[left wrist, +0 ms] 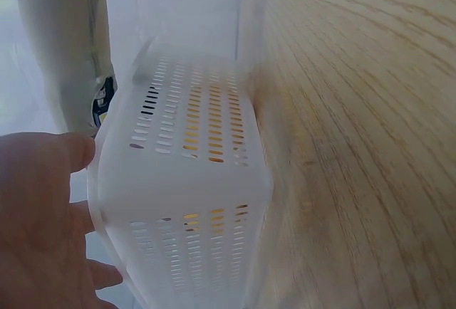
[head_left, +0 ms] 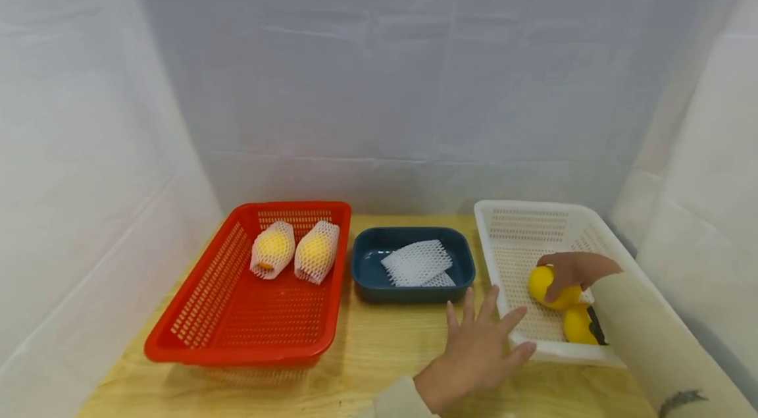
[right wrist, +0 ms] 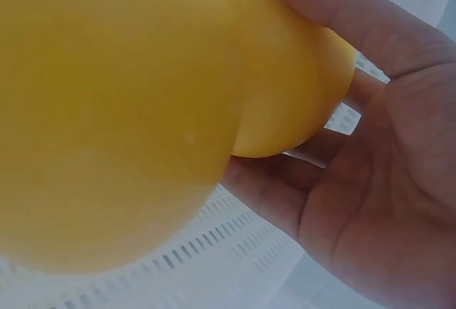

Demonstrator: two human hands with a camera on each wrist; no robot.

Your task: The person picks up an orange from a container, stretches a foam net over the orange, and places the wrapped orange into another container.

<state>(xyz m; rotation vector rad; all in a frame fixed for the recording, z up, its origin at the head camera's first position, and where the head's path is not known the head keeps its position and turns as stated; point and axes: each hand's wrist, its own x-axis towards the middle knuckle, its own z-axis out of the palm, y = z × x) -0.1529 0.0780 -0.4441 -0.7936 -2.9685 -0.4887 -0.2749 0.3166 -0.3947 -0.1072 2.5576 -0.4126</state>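
Note:
My right hand reaches into the white basket and grips a smooth yellow fruit, thumb on one side and fingers curled round the other. A second yellow fruit lies beside it toward the near side, partly hidden by the sleeve. In the right wrist view that one looms large in front, with the gripped fruit behind it. My left hand is spread, fingers apart, at the basket's near left corner. The left wrist view has its fingertips right at the rim.
On the left, a red basket holds two yellow fruits in white foam nets, one net left of the other. Between the baskets, a dark blue tray contains loose white foam nets. White sheeting encloses the wooden table.

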